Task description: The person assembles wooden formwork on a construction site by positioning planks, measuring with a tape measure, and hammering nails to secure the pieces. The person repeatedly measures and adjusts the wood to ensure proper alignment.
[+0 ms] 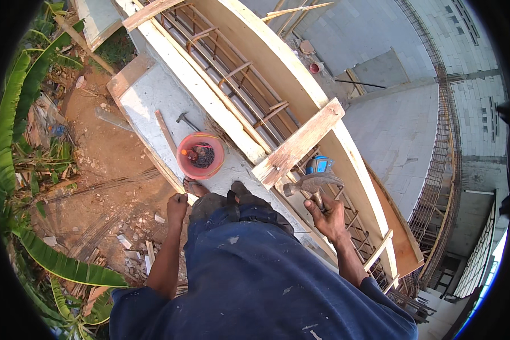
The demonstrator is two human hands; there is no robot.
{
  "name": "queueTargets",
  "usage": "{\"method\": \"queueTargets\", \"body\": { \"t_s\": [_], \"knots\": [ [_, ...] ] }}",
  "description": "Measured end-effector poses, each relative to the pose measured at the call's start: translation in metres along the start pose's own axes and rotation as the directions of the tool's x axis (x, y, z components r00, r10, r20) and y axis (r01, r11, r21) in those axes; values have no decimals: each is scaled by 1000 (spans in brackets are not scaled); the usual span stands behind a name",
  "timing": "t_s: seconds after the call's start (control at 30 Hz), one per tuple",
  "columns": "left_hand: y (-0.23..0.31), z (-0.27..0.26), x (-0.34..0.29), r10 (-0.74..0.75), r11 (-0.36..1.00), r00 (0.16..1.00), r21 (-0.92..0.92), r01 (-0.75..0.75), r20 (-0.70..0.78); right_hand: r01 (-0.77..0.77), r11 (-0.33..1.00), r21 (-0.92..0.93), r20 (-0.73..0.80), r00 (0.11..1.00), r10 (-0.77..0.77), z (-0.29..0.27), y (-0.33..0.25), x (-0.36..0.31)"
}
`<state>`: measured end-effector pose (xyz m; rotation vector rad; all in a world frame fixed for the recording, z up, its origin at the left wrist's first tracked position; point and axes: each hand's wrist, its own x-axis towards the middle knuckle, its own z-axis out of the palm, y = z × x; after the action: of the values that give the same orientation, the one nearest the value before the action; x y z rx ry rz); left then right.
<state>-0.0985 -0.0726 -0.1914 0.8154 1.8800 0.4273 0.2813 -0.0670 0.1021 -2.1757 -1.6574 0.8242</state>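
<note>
My right hand (327,219) is closed around the handle of a claw hammer (313,182), its steel head raised over the wooden formwork (354,150). Near that head, a blue tape measure (319,164) rests beside a short cross plank (300,141) that spans the form boards. Out on the left, my left hand (177,207) hangs with curled fingers; whatever it may hold is hidden. By my feet stands a pink bucket (221,148) with dark nails or wire and an orange-handled tool inside. Another hammer (182,118) lies just beyond it.
Rusty rebar (238,71) runs inside the formwork. I stand on a narrow grey ledge (153,90) with a wood strip (165,131) on it. Bare earth (105,147) with debris and banana leaves (8,124) lies below left. A deep drop to grey floor (388,124) is at right.
</note>
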Motion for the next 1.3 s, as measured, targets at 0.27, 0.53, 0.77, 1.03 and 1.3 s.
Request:
{"method": "queueTargets", "body": {
  "t_s": [0.27, 0.53, 0.77, 1.03, 1.3],
  "knots": [
    [-23, -48, -29, -81, 684, 860, 656, -320, 504, 144, 989, -40, -138, 979, -148, 26, -8, -2],
    [-40, -36, -24, 333, 912, 865, 105, -397, 377, 130, 991, 41, -90, 988, -126, 33, -17, 22],
    [-22, -3, -13, 225, 883, 875, -470, 2, 428, 184, 980, -71, -158, 968, -194, 39, -20, 25],
    [18, 47, 43, 356, 877, 891, 228, -423, 283, 165, 972, -167, -161, 968, -193, 48, -22, 35],
    [-7, 25, 82, 344, 809, 921, 439, -390, 182, 193, 954, -230, -185, 954, -237, 53, -25, 39]
  ]
}}
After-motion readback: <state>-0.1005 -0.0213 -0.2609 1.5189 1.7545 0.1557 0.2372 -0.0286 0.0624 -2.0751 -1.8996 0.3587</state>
